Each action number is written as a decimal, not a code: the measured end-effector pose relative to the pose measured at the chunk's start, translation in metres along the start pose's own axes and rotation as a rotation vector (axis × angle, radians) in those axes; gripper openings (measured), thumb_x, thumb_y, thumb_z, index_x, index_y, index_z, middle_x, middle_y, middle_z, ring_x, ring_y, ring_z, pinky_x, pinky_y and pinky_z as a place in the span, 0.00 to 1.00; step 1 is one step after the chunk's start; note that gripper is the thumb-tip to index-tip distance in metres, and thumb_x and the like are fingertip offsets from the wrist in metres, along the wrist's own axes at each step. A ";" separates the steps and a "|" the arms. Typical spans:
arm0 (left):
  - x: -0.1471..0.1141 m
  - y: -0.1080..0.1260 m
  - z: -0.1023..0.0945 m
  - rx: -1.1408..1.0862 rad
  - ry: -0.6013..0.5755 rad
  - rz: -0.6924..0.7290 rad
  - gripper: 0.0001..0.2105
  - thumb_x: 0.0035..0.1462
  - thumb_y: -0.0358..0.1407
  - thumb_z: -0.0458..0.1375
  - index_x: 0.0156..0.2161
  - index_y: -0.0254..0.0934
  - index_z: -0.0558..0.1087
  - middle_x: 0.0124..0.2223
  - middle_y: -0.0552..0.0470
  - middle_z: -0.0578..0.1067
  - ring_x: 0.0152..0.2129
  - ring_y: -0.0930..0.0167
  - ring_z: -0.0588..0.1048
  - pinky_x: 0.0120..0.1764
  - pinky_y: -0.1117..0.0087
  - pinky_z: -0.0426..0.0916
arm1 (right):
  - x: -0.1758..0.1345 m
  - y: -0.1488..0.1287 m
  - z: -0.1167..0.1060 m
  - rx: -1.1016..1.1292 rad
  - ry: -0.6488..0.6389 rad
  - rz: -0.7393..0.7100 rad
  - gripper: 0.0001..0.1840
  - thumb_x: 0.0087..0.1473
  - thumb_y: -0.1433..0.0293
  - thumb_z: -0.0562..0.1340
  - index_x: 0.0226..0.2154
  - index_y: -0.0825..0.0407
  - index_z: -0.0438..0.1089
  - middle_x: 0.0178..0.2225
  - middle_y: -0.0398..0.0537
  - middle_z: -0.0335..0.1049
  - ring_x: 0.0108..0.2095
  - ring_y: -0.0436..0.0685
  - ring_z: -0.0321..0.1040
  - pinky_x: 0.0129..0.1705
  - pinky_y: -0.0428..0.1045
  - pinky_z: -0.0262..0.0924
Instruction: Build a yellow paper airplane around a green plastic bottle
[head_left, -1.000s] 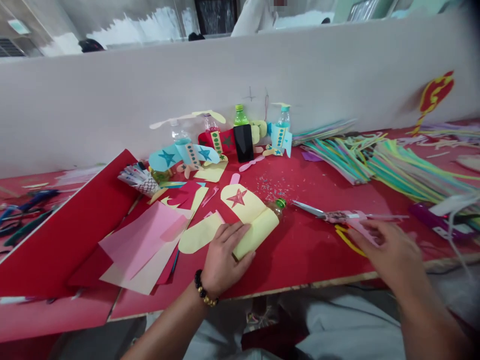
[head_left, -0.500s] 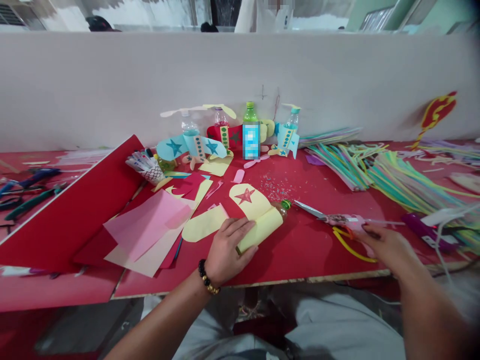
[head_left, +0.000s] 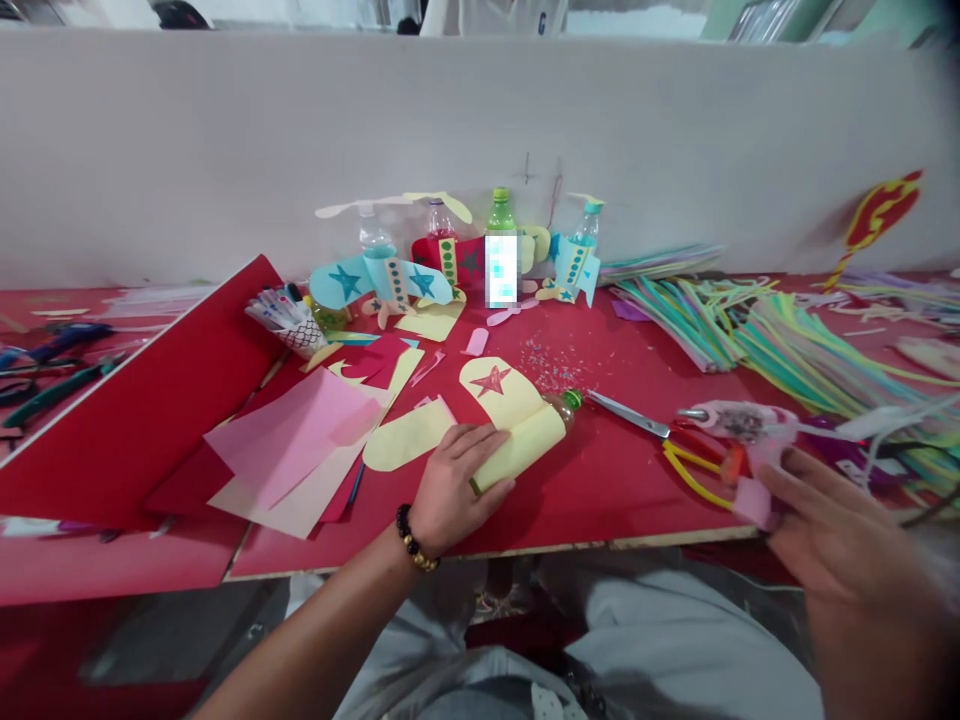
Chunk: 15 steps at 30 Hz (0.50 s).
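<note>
My left hand (head_left: 463, 490) is closed around a plastic bottle wrapped in pale yellow paper (head_left: 523, 452), which lies on its side on the red table. Its green cap (head_left: 573, 399) points right. A rounded yellow paper wing with a red star (head_left: 492, 382) sticks out from its far side. My right hand (head_left: 832, 520) grips a pink hot glue gun (head_left: 750, 424) by the handle, its metal nozzle facing left. Beneath the gun, scissors with red and yellow handles (head_left: 694, 475) lie with their blades toward the cap. Left of my left hand rests another rounded yellow paper piece (head_left: 405, 438).
Bottle planes (head_left: 390, 275) stand along the white partition (head_left: 300, 140). Pink paper sheets (head_left: 292, 440), a pen cup (head_left: 300, 335) and a slanted red board (head_left: 172, 400) are on the left. Colourful pipe-like strips (head_left: 795, 350) and the gun's white cord (head_left: 874, 425) occupy the right.
My right hand has shifted the glue gun rightward and lifted it away from the scissors. My left hand stays on the wrapped bottle. The view has tilted slightly downward.
</note>
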<state>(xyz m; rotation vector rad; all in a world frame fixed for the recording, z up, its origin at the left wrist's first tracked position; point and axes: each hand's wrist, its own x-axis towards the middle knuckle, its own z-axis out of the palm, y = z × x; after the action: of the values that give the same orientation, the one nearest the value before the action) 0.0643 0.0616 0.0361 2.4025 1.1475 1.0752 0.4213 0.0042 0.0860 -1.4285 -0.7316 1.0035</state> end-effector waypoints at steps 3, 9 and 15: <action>0.001 0.001 0.000 -0.008 0.003 0.001 0.21 0.57 0.39 0.62 0.55 0.38 0.70 0.53 0.45 0.75 0.50 0.61 0.71 0.54 0.57 0.67 | -0.024 0.006 0.025 0.066 -0.049 0.113 0.18 0.35 0.59 0.74 0.31 0.47 0.74 0.28 0.43 0.75 0.26 0.55 0.72 0.25 0.48 0.70; 0.000 0.001 0.000 -0.009 0.014 0.009 0.20 0.56 0.39 0.62 0.54 0.38 0.71 0.52 0.44 0.76 0.49 0.62 0.71 0.54 0.56 0.68 | -0.038 0.028 0.047 -0.177 -0.219 -0.126 0.13 0.49 0.59 0.67 0.34 0.52 0.76 0.27 0.47 0.74 0.26 0.54 0.69 0.26 0.47 0.65; -0.002 0.002 0.000 -0.012 0.017 0.035 0.20 0.57 0.39 0.62 0.55 0.38 0.70 0.51 0.44 0.76 0.49 0.62 0.71 0.53 0.57 0.68 | -0.041 0.013 0.062 -0.642 -0.313 -0.338 0.16 0.56 0.59 0.61 0.40 0.52 0.76 0.23 0.43 0.71 0.24 0.53 0.66 0.27 0.47 0.63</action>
<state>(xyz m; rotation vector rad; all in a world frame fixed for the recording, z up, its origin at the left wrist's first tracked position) 0.0647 0.0594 0.0358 2.4175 1.1057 1.1122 0.3466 -0.0057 0.0830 -1.6179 -1.5742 0.7591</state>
